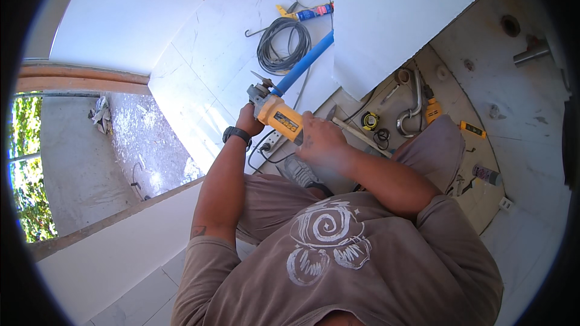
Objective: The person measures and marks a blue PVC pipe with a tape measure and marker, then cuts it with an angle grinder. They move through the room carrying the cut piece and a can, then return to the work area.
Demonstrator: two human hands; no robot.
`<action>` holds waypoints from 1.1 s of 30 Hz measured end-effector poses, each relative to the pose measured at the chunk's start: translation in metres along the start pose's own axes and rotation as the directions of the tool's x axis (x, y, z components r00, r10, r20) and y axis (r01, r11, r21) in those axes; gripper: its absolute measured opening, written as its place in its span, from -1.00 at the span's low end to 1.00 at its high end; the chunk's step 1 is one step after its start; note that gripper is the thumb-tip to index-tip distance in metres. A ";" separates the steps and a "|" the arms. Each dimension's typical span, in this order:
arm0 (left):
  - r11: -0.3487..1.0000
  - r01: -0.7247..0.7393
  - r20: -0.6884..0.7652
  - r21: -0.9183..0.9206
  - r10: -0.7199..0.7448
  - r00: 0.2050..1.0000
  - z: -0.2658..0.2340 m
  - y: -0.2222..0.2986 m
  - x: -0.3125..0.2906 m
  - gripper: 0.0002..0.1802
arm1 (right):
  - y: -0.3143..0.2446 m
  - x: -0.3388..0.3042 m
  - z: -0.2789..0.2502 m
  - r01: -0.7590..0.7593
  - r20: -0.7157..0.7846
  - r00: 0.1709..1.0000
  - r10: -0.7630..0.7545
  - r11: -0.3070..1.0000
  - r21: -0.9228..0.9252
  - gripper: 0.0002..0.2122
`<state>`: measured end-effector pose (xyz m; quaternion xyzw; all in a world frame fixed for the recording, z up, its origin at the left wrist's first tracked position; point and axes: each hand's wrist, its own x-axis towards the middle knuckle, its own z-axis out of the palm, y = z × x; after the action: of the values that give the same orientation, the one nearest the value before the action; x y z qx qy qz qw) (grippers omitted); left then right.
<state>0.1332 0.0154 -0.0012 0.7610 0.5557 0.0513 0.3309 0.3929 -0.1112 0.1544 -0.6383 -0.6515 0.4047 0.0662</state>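
A yellow angle grinder (281, 118) is held in front of my knees, its grey head toward the far left. My right hand (323, 137) is wrapped round the rear of its body. Up by the head, my left hand (248, 121) is closed on the grinder, with its fingers partly hidden. The thin disc (262, 77) shows edge-on beyond the head. Just right of the disc, a blue pipe (305, 63) slants away and passes behind a white panel; I cannot tell whether the disc touches it.
A coiled grey cable (283, 45) and a sealant tube (314, 12) lie beyond the pipe. A white panel (399, 18) stands far right. Right of my legs are a tape measure (370, 121), a curved chrome pipe (417, 102) and a yellow level (473, 129). A power strip (270, 140) sits beside my left wrist.
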 end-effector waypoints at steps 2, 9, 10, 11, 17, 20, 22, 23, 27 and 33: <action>0.998 0.029 0.010 -0.051 -0.029 1.000 0.001 -0.003 0.001 -0.55 | 0.001 0.001 0.001 0.007 -0.008 1.000 -0.007 1.000 -0.012 -0.49; 0.997 0.026 0.020 -0.066 -0.025 1.000 0.001 -0.002 0.001 -0.57 | 0.002 0.003 0.004 -0.006 -0.003 1.000 0.006 1.000 -0.019 -0.49; 0.997 0.034 0.026 -0.066 -0.032 0.999 0.000 0.000 0.000 -0.56 | 0.003 0.003 0.005 -0.006 -0.005 1.000 0.005 1.000 -0.018 -0.49; 0.997 0.042 0.033 -0.067 -0.039 0.999 -0.001 0.002 0.000 -0.56 | 0.003 0.004 0.005 -0.004 -0.005 1.000 0.004 1.000 -0.016 -0.49; 0.993 0.095 0.043 -0.077 -0.091 0.995 -0.010 0.020 -0.006 -0.59 | 0.005 0.004 0.006 -0.001 -0.009 1.000 0.001 1.000 -0.016 -0.49; 0.992 0.116 0.047 -0.057 -0.113 0.992 -0.014 0.028 -0.008 -0.62 | 0.005 0.004 0.006 -0.008 0.000 1.000 0.008 1.000 -0.010 -0.49; 0.995 0.093 0.052 -0.044 -0.090 0.995 -0.017 0.031 -0.008 -0.63 | 0.006 0.004 0.005 -0.011 0.000 1.000 0.011 1.000 -0.015 -0.49; 0.994 0.105 0.059 -0.033 -0.102 0.993 -0.018 0.032 -0.008 -0.64 | 0.006 0.004 0.005 -0.009 0.003 1.000 0.009 1.000 -0.010 -0.49; 0.998 0.063 0.050 -0.022 -0.062 0.997 -0.021 0.034 -0.010 -0.64 | 0.006 0.003 0.004 -0.009 0.012 1.000 0.009 1.000 -0.015 -0.50; 0.996 0.078 0.047 -0.032 -0.077 0.996 -0.023 0.042 -0.013 -0.65 | 0.007 0.003 0.005 -0.010 0.015 1.000 0.010 1.000 -0.013 -0.49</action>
<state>0.1521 0.0076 0.0445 0.7342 0.5761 0.0302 0.3580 0.3944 -0.1114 0.1456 -0.6391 -0.6513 0.4054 0.0550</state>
